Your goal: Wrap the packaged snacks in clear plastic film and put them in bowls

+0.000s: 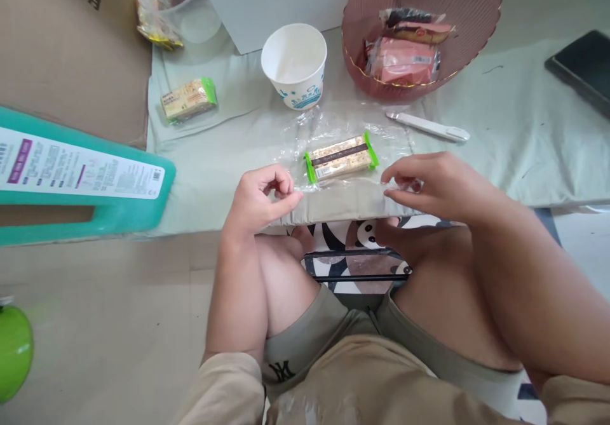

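Observation:
A clear plastic bag (333,134) lies flat on the pale green cloth (500,133) near its front edge. Inside it is a snack bar with green wrapper ends (340,157). My left hand (260,197) pinches the bag's near left edge with its fingers curled. My right hand (431,180) pinches the bag's near right edge, fingers pressed together. Both hands rest at the cloth's front edge, above my knees.
A white paper cup (295,63) stands behind the bag. A pink ribbed bowl (471,6) holds wrapped snacks. A white tool (429,126) lies right of the bag. Another green-ended bar (189,99) lies far left, near a teal container (81,183) and cardboard box (61,50). A dark tablet (584,66) sits far right.

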A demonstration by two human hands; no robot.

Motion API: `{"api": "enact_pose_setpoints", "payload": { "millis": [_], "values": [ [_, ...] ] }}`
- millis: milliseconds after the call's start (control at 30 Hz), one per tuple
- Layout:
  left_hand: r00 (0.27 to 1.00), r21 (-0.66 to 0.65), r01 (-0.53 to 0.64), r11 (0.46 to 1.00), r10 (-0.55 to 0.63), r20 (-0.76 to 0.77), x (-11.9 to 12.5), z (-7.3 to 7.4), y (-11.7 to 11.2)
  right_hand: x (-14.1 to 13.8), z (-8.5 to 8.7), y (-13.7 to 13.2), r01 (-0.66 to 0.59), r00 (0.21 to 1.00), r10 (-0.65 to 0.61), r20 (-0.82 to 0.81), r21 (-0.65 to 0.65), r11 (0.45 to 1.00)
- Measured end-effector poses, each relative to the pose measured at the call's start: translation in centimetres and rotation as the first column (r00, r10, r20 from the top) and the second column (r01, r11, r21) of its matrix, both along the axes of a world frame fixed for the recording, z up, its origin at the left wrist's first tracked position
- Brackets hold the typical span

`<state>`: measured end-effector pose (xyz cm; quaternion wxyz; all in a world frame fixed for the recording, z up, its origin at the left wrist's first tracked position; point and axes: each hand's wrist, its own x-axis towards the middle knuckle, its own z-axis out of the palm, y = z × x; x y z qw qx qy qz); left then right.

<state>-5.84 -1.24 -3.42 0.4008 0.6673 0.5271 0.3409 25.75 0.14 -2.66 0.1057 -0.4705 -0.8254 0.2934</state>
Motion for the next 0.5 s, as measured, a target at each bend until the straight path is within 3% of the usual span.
{"api": "enact_pose_setpoints", "payload": {
  "millis": [133, 233, 333, 433, 500],
  "values": [
    [0.98, -0.105, 0.054, 0.993, -0.073, -0.184, -1.0, -0.1, -0.8, 0.3, 0.0, -0.6, -0.095, 0.993, 0.102, 0.052, -0.121, 0.988],
    [0.92, -0.145, 0.117, 0.983, -0.162, -0.357, -1.6, -0.9, -0.6, 0.4, -0.3, -0.5, -0.107, 0.988, 0.122, 0.094, -0.154, 0.982],
    [0.874, -0.05, 0.094, 0.994, -0.107, -0.474, -1.8, -1.3, -0.4, 0.5, -0.7, -0.2, -0.094, 0.986, 0.113, 0.119, -0.159, 0.983],
    [0.901, 0.108, 0.024, 0.994, 0.025, -0.433, -1.7, -0.8, -0.5, 0.6, -0.9, -0.2, -0.09, 0.987, 0.11, 0.118, -0.163, 0.982],
    [0.944, 0.108, 0.03, 0.994, 0.007, -0.329, -1.5, -0.2, -0.8, 0.7, -0.8, -0.3, -0.112, 0.986, 0.133, 0.1, -0.191, 0.975]
  ]
}}
